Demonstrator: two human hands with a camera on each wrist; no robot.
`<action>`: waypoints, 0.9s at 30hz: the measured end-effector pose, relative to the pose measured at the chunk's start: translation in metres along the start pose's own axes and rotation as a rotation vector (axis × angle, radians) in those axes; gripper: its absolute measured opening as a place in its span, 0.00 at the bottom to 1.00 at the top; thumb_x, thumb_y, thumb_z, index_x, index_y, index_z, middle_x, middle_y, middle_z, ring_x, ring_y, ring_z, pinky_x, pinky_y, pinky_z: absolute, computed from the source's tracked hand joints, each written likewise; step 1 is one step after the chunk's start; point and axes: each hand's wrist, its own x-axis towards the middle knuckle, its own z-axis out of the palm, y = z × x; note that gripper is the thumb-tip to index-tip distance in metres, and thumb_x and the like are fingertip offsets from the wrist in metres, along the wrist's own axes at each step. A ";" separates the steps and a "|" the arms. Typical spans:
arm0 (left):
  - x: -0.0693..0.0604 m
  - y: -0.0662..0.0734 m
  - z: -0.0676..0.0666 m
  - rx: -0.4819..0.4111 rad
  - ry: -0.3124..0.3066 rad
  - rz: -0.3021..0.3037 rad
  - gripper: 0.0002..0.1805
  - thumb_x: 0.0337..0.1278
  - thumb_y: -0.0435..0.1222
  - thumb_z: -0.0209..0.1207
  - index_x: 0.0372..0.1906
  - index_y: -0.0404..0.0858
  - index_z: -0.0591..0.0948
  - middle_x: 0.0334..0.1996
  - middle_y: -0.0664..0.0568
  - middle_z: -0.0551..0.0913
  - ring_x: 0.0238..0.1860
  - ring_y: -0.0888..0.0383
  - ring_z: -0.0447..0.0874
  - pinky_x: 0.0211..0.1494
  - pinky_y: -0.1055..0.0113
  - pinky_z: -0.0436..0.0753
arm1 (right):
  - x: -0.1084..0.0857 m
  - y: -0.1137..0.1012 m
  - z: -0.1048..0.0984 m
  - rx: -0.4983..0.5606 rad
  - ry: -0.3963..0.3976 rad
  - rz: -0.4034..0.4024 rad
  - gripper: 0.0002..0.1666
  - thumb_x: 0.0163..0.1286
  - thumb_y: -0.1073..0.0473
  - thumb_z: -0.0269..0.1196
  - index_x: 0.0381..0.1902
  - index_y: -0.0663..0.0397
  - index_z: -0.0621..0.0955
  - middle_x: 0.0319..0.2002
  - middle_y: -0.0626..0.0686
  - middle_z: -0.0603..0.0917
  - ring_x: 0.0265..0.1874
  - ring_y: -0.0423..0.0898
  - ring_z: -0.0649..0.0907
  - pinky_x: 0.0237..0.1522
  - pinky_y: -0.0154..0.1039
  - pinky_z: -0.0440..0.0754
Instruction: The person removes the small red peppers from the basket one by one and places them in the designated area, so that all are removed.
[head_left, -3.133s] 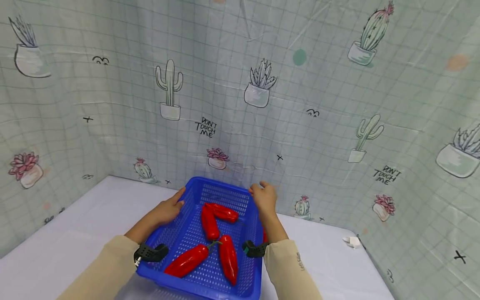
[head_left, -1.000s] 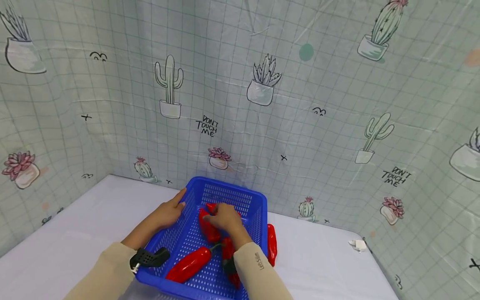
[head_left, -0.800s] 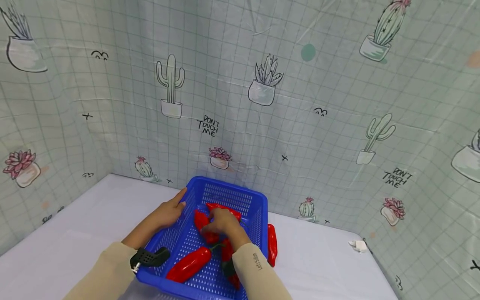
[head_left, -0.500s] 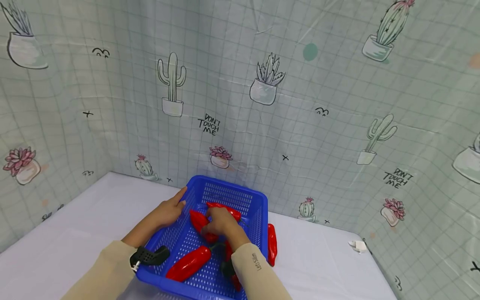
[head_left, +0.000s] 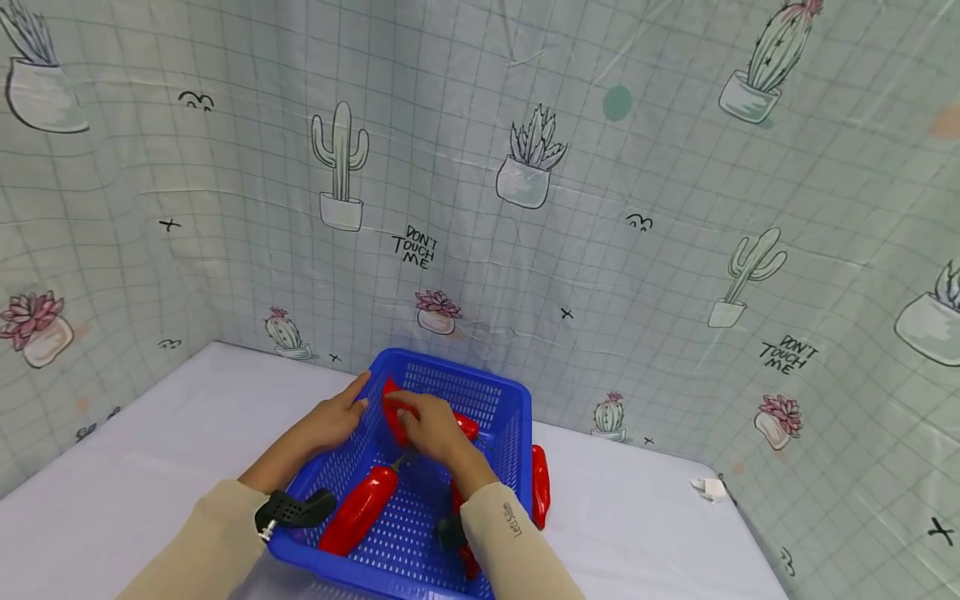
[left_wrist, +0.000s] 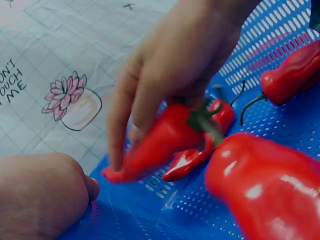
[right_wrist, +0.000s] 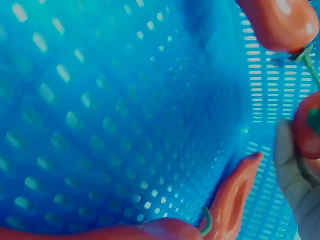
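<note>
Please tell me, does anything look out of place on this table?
Yes: one red pepper lies outside the blue basket, on the table by its right side, while other peppers lie inside. A small white object lies farther right.

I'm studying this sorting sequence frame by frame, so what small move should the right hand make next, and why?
Probably a short lift: the right hand grips one red pepper inside the blue basket, so raising it clear seems sensible. The left hand rests at the basket's side, and another pepper lies outside, on the table.
</note>
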 end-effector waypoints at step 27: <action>0.002 0.000 0.001 -0.038 -0.016 -0.004 0.31 0.76 0.34 0.38 0.77 0.29 0.46 0.69 0.23 0.58 0.67 0.25 0.61 0.66 0.33 0.64 | 0.000 0.002 -0.001 0.141 0.158 0.042 0.16 0.70 0.58 0.62 0.52 0.60 0.76 0.41 0.57 0.86 0.33 0.46 0.83 0.40 0.40 0.83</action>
